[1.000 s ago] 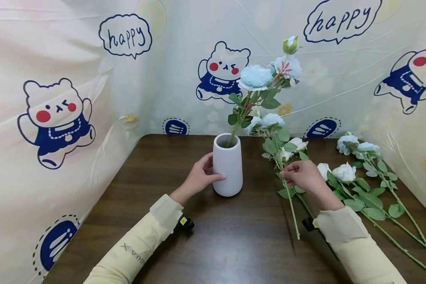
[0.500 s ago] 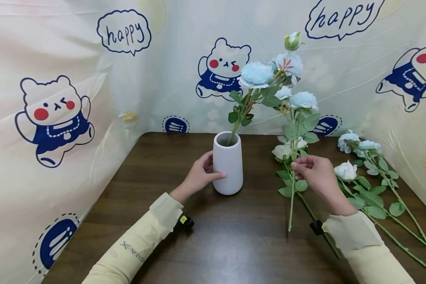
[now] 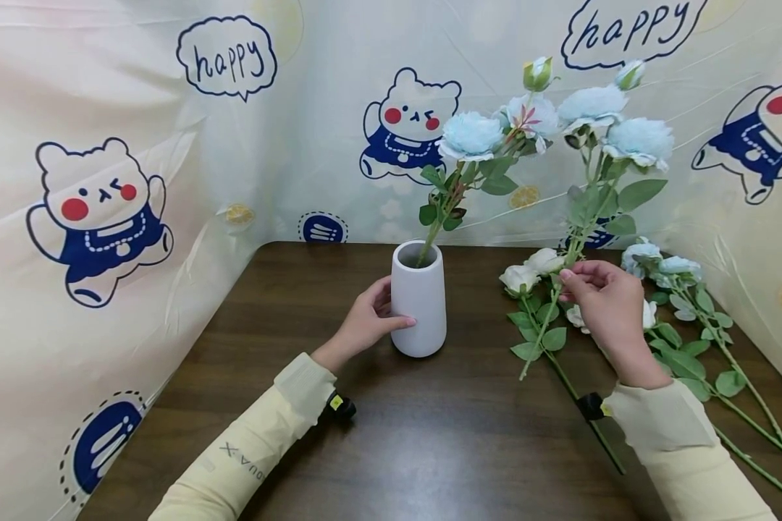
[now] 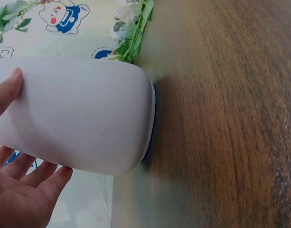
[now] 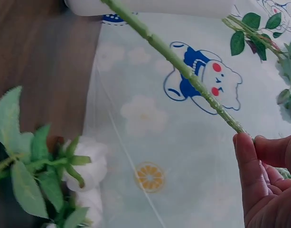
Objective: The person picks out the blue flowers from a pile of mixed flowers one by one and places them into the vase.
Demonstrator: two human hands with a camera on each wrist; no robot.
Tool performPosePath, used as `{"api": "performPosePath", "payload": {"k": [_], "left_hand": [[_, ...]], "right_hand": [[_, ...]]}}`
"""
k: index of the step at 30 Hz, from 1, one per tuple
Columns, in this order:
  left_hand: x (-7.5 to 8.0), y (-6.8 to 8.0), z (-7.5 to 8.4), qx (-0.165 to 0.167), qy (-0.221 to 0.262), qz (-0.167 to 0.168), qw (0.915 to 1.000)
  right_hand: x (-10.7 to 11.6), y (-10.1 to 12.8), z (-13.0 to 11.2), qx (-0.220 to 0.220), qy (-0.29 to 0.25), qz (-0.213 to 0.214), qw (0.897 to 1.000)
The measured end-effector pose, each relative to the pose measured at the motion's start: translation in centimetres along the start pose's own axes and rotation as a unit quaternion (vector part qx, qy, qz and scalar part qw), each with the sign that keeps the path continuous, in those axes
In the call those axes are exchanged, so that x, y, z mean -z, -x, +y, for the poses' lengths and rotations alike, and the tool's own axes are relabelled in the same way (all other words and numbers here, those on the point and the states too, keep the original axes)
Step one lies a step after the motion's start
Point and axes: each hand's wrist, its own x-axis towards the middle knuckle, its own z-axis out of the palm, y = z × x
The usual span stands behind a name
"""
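A white vase (image 3: 419, 311) stands upright on the table, holding one stem of light blue artificial flowers (image 3: 472, 136) that leans right. My left hand (image 3: 365, 325) grips the vase's side, thumb across the front; in the left wrist view its fingers (image 4: 50, 183) curve along the underside of the vase's image. Between thumb and fingertips, my right hand (image 3: 609, 311) pinches the green stem (image 5: 183, 69) of a second light blue flower spray (image 3: 638, 141). That spray is raised right of the vase, blooms up, its stem's lower end slanting down and left over the table.
White roses (image 3: 520, 278) lie on the table beneath the raised stem. More white and blue flowers (image 3: 678, 271) with long leafy stems lie at the right, partly hidden behind my right hand. A printed cloth (image 3: 339, 145) hangs behind the brown table (image 3: 313, 289).
My right hand has lifted the blue flower spray up and to the right, away from the lying roses; its stem has tilted rightward at the top. The left hand and vase have stayed put.
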Motion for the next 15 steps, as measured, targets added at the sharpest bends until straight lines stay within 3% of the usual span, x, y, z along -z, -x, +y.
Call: {"api": "performPosePath", "payload": {"k": [9, 15], "left_hand": [[-0.1, 0.0, -0.1, -0.004, 0.002, 0.007, 1.0000], [-0.2, 0.1, 0.1, -0.007, 0.005, 0.008, 0.9999]], "right_hand": [[0.7, -0.2, -1.4, 0.050, -0.020, 0.045, 0.998], [0.9, 0.1, -3.1, 0.076, -0.080, 0.057, 0.992]]}}
